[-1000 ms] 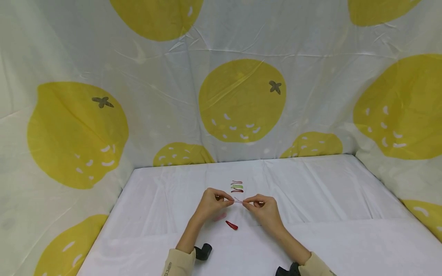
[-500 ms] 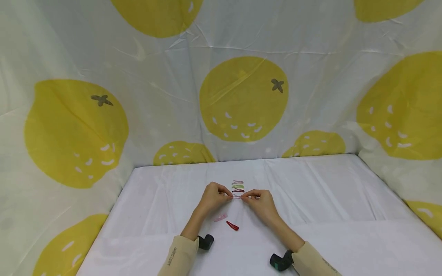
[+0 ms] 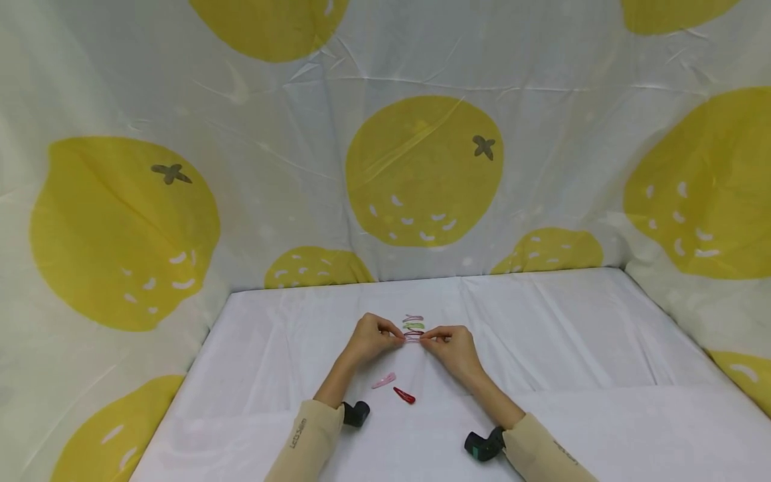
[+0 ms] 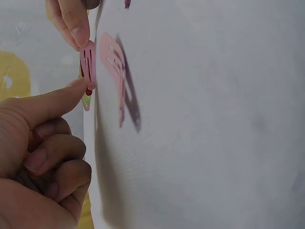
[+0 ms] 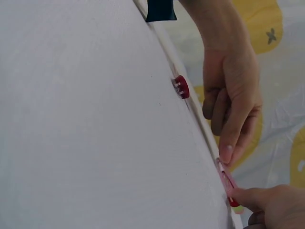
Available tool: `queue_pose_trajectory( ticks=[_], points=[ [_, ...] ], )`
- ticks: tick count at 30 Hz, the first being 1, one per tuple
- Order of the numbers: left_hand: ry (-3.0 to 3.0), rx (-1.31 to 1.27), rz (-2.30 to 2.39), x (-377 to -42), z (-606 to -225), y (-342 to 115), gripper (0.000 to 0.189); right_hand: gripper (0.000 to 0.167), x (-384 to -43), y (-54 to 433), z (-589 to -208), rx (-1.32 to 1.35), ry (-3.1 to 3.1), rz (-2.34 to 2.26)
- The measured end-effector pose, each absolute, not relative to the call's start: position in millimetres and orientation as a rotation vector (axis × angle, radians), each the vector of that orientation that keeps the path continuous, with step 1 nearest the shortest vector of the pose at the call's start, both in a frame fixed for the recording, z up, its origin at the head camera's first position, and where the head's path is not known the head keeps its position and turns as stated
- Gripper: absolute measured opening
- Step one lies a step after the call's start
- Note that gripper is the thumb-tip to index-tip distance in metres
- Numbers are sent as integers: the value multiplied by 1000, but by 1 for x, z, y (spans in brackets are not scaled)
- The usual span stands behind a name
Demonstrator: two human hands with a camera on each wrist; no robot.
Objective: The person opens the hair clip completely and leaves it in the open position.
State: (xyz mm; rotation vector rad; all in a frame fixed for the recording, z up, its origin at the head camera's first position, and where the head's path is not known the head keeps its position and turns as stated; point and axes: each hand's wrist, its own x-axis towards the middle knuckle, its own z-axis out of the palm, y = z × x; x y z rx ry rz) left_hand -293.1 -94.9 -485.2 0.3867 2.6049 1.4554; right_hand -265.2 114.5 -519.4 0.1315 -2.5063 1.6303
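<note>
My left hand (image 3: 372, 340) and right hand (image 3: 456, 349) face each other over the table, thumb and fingertips pinching opposite ends of a pink snap hair clip (image 4: 88, 64). This clip lies low, right at the near side of a red hair clip (image 3: 413, 333). Beyond that one, a green hair clip (image 3: 413, 326) and another pink hair clip (image 3: 413, 317) continue the short column. Nearer to me, a loose pink hair clip (image 3: 383, 381) and a closed-looking red hair clip (image 3: 404, 395) rest on the cloth. The left hand's other fingers are curled in the left wrist view.
A white cloth covers the table (image 3: 572, 348). Behind it hangs a pale curtain (image 3: 289, 181) printed with large yellow lemons. Black wrist cameras stick out at the left sleeve (image 3: 310, 435) and the right sleeve (image 3: 542, 448).
Both hands have moved away from me with the pink hair clip, bringing it up to the red one in the column. The loose pink hair clip, partly covered before, now shows fully.
</note>
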Motion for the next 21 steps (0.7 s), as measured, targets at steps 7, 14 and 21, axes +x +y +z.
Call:
queue_pose_trajectory(
  ticks=[7,14,21],
  points=[
    [2606,401,1446,-293,-486,-94,4,4,-265,114,-519,149,-2515,1610],
    [2599,363,1453,-294,-489,-95,5,6,-265,115,-520,144,-2514,1628],
    [2590,346,1477,-293,-491,-96,6,6,-265,114,-521,151,-2483,1672]
  ],
)
